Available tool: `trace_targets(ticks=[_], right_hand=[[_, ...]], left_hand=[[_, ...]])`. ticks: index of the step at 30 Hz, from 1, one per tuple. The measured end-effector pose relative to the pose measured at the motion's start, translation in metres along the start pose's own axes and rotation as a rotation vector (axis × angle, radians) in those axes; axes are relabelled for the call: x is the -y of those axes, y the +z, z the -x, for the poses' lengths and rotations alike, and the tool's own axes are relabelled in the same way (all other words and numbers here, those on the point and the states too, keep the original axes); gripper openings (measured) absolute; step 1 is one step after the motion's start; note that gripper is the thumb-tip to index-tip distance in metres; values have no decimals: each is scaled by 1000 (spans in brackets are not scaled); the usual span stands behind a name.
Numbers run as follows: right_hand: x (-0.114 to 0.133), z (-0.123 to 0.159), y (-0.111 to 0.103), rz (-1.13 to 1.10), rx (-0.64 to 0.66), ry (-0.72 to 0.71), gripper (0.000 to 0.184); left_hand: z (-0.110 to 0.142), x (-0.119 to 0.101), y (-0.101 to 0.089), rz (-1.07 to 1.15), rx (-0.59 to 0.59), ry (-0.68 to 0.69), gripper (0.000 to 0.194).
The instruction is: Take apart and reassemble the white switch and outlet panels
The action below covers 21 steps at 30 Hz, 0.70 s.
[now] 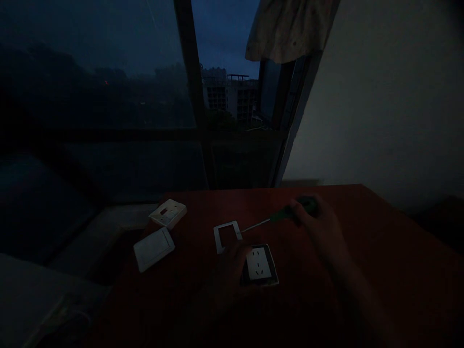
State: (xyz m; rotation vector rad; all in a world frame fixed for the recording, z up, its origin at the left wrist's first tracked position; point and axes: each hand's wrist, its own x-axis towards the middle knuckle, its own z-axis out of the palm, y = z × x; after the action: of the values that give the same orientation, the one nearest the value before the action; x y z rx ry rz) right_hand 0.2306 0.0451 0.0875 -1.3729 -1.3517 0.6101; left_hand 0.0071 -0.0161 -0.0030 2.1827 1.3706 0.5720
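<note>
My right hand point(324, 229) is closed around the green handle of a screwdriver point(277, 215). Its thin metal shaft points left, and the tip appears close to the right edge of a white cover frame point(217, 238) lying on the table. My left hand point(230, 266) curls round the left side of a wall socket point(259, 265), which has a white slotted face and a dark surround. Its fingers partly cover the socket's left edge and the frame's lower corner. Darkness hides much of both hands.
Toward the left of the reddish table point(362, 232) lie a white switch plate point(154, 249) and a boxy white plate with a dark opening point(168, 212). Behind the table rise a dark-framed window point(195, 72) and a hanging cloth point(290, 34). A pale wall point(380, 96) stands right.
</note>
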Motion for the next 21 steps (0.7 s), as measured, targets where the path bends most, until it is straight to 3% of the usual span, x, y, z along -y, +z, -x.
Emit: trace_targets(ticks=[3, 6, 9, 15, 21], right_hand=[[-43, 7, 14, -393, 85, 320, 36], [-80, 24, 23, -740, 90, 573, 27], [-101, 38, 25, -775, 85, 637, 18], [-121, 42, 27, -844, 155, 819, 16], [-126, 44, 31, -796, 241, 794, 20]], left_hand=[[5, -1, -10, -70, -22, 6, 76], [19, 2, -25, -209, -86, -89, 56], [41, 9, -43, -317, -168, -268, 34], [89, 20, -73, -400, -198, -412, 29], [99, 23, -74, -426, -203, -456, 28]])
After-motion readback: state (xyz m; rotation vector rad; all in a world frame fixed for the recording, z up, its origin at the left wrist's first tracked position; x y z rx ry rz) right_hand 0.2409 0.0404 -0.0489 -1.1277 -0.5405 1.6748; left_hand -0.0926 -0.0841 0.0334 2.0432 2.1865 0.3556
